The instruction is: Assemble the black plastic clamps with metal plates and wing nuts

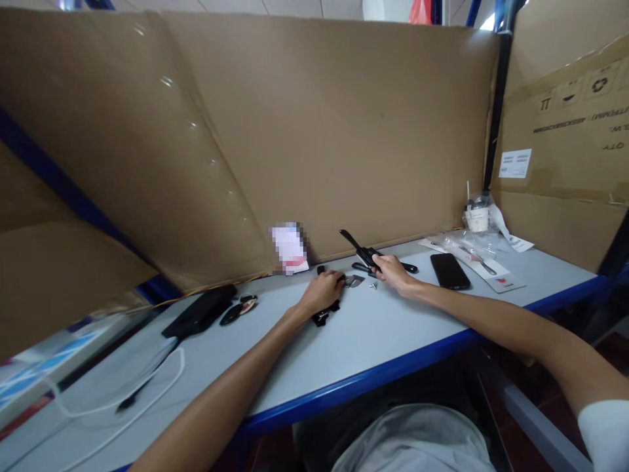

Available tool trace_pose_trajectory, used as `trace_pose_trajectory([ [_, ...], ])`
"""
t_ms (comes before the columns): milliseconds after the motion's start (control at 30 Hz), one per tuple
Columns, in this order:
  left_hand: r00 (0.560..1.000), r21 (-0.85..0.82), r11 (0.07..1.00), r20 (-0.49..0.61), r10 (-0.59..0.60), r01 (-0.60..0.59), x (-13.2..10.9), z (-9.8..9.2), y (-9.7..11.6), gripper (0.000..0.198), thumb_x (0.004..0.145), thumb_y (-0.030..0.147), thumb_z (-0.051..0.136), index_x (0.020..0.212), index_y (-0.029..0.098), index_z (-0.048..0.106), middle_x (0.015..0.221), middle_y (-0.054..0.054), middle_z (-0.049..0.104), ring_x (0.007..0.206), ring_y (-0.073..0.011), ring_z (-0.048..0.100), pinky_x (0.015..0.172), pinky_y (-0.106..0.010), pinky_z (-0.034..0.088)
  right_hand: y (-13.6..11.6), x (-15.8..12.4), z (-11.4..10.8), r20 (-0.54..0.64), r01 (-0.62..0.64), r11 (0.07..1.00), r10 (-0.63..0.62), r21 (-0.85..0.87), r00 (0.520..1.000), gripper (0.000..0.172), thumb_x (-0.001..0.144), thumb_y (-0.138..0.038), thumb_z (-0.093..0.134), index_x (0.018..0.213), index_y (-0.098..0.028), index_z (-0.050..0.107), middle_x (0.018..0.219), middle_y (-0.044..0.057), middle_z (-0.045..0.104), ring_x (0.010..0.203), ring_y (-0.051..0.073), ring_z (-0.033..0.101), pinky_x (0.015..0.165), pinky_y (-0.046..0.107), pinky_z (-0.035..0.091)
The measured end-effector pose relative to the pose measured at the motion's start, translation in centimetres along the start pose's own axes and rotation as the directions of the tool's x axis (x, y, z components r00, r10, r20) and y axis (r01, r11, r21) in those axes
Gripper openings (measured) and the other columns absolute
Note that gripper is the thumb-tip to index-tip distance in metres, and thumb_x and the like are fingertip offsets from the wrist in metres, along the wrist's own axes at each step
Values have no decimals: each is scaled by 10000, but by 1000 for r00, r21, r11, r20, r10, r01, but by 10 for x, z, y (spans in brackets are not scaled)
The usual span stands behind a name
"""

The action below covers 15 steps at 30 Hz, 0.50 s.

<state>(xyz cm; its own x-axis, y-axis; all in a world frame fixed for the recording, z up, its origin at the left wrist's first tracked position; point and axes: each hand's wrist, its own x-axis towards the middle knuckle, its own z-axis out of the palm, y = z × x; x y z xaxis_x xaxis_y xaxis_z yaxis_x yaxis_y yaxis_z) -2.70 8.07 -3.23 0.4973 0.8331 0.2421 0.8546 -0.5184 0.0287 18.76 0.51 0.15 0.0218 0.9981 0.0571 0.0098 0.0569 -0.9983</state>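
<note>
Near the middle of the grey table (295,367), my left hand (324,292) lies over black pieces (322,317), its fingers bent around something dark that I cannot make out. Grey metal blades or plates (354,281) stick out just right of its fingertips. My right hand (392,272) is closed on a black tool with long handles (366,254), tilted up to the left. Another black handle (409,268) shows to the right of that hand. Between the hands lie small silvery parts (373,286).
A black phone (450,271) and plastic packaging with a card (504,282) lie at right, a wrapped cup (477,216) behind. At left are a black case (201,313), sunglasses (236,312) and a white cable (181,367). A blurred-out upright item (289,248) leans on the cardboard wall (319,131).
</note>
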Motion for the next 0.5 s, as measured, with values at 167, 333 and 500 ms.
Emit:
trace_pose_trajectory([
  [167, 998, -32, 998, -50, 43, -45, 3, 0, -3, 353, 935, 214, 480, 1189, 148, 717, 1173, -160, 697, 1118, -270, 631, 976, -349, 467, 3, 2, 0, 4, -2, 1000, 2, 16, 1000, 405, 1047, -330, 460, 689, -153, 529, 489, -54, 408, 391, 51, 284, 400, 188, 211],
  [333, 991, 33, 999, -126, -38, 43, -5, -14, 13, 379, 959, 304, 489, 1231, 144, 700, 1181, -177, 671, 1135, -305, 597, 967, -375, 460, 3, 3, -1, 6, 11, 1000, -11, 16, 1000, 408, 1045, -358, 465, 695, -157, 529, 488, -54, 406, 392, 56, 287, 391, 187, 203],
  [500, 992, 262, 964, -125, 0, 33, -26, -35, 54, 449, 1000, 466, 413, 1132, 150, 704, 1127, -201, 680, 1118, -335, 603, 922, -414, 449, 3, 3, 0, 4, 15, 1000, -15, -19, 1000, 425, 1057, -312, 422, 681, -151, 537, 475, -48, 410, 393, 58, 313, 401, 183, 215],
])
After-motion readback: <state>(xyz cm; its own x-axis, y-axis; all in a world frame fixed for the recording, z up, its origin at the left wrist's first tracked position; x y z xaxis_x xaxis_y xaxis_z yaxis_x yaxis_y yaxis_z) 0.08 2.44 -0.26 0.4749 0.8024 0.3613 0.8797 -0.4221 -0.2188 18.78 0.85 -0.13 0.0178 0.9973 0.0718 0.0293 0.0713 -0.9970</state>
